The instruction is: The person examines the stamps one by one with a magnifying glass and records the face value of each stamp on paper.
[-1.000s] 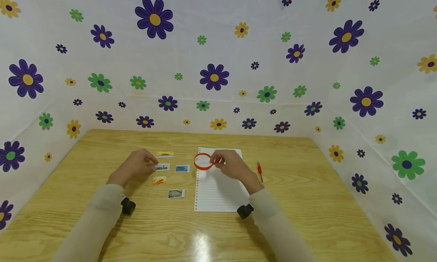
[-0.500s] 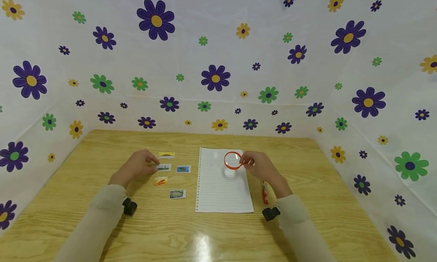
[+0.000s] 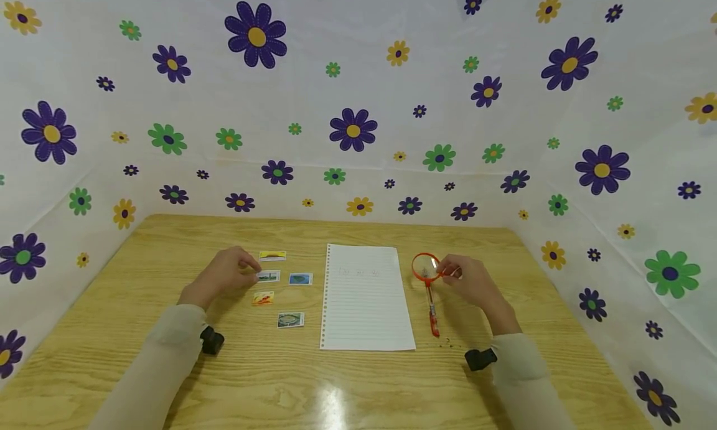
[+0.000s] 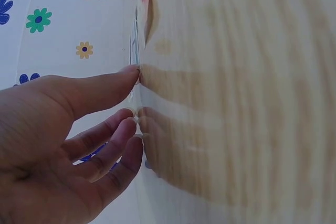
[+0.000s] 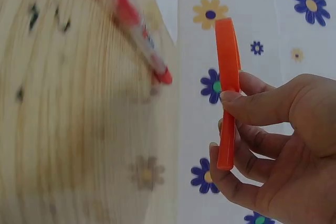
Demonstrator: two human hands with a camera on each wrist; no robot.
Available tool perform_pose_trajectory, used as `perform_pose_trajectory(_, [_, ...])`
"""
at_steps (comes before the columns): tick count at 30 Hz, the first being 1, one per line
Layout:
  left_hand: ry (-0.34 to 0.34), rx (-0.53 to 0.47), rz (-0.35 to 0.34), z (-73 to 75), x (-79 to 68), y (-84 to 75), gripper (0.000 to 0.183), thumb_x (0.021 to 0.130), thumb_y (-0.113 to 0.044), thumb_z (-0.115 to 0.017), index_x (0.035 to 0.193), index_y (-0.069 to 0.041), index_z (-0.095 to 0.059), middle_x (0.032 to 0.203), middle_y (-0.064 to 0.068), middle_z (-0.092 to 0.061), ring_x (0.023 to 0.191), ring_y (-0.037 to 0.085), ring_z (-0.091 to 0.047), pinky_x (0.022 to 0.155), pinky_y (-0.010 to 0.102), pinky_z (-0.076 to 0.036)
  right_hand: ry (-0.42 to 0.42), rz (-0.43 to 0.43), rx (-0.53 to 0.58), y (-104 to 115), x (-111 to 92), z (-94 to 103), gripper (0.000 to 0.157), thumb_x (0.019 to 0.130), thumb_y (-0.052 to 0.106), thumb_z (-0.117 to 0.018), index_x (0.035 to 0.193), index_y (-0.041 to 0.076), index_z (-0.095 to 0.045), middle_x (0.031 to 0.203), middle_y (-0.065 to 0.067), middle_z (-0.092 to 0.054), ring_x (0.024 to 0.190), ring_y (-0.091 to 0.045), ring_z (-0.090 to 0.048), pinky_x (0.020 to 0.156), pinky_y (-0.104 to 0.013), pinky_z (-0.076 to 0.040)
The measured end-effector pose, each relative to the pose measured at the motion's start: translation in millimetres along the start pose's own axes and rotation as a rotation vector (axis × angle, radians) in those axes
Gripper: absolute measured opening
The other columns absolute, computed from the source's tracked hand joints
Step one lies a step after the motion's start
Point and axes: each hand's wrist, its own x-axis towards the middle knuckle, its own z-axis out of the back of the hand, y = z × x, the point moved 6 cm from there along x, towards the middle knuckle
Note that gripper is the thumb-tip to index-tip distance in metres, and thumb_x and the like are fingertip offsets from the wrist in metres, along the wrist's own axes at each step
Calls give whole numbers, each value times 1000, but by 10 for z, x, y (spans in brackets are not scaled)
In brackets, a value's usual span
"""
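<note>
My right hand [image 3: 467,277] holds an orange-red magnifying glass [image 5: 228,59] between thumb and fingers, its round lens raised above the table. A red-and-clear pen [image 3: 434,321] lies below, its upper end overlapped by the lens in the head view. On the left, my left hand [image 3: 229,269] rests its fingertips at the left edge of a small stamp [image 3: 270,276] with a skyline picture, lying flat. Thumb and fingers stand apart in the left wrist view. Around it lie a yellow stamp [image 3: 272,256], a blue stamp [image 3: 300,279], an orange stamp [image 3: 262,299] and a green-grey stamp [image 3: 290,320].
A lined, punched sheet of paper [image 3: 366,318] lies mid-table with faint writing near its top. Several small dark bits [image 3: 448,344] are scattered below the pen. The wooden table [image 3: 252,386] is enclosed by a flower-printed white sheet [image 3: 313,94].
My right hand has carried the magnifying glass rightward, from the paper's left edge across the sheet to above the pen. The left hand has stayed at the skyline stamp.
</note>
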Motion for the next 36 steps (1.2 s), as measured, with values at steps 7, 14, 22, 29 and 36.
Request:
perform_pose_trajectory(7, [7, -1, 14, -14, 8, 14, 18, 94, -12, -73, 111, -8, -79, 131, 23, -63, 124, 46, -58, 108, 63, -47, -34, -43, -20, -325, -129, 126, 11, 91, -7, -68, 98, 1, -71, 92, -18, -73, 81, -27, -66, 75, -45, -57])
perform_pose_trajectory(14, [11, -15, 36, -22, 7, 20, 18, 95, -12, -73, 111, -8, -79, 133, 23, -62, 126, 46, -57, 109, 63, -46, -13, -131, -12, -621, -234, 180, 8, 91, -4, -71, 98, 1, -70, 92, -20, -71, 81, -26, -65, 74, -39, -54])
perform_pose_trajectory(22, [13, -16, 29, -27, 8, 9, 18, 95, -12, -72, 111, -9, -78, 133, 23, -62, 126, 45, -57, 109, 64, -46, 17, -203, -43, -841, -280, 184, 8, 91, -1, -71, 98, 1, -70, 94, -20, -72, 84, -28, -66, 70, -33, -51])
perform_pose_trajectory(29, [7, -22, 33, -1, -26, -22, 18, 95, -11, -72, 111, -8, -78, 132, 23, -62, 125, 46, -57, 109, 64, -46, 29, -205, -65, -902, -286, 210, 7, 91, 0, -72, 98, 1, -70, 94, -20, -72, 86, -31, -68, 70, -34, -52])
perform_pose_trajectory(36, [10, -26, 39, 4, -42, -37, 18, 95, -11, -72, 111, -8, -78, 132, 22, -62, 126, 46, -57, 110, 64, -45, 54, -223, -68, -933, -322, 232, 8, 91, -1, -71, 98, -1, -69, 95, -22, -72, 86, -33, -68, 71, -37, -51])
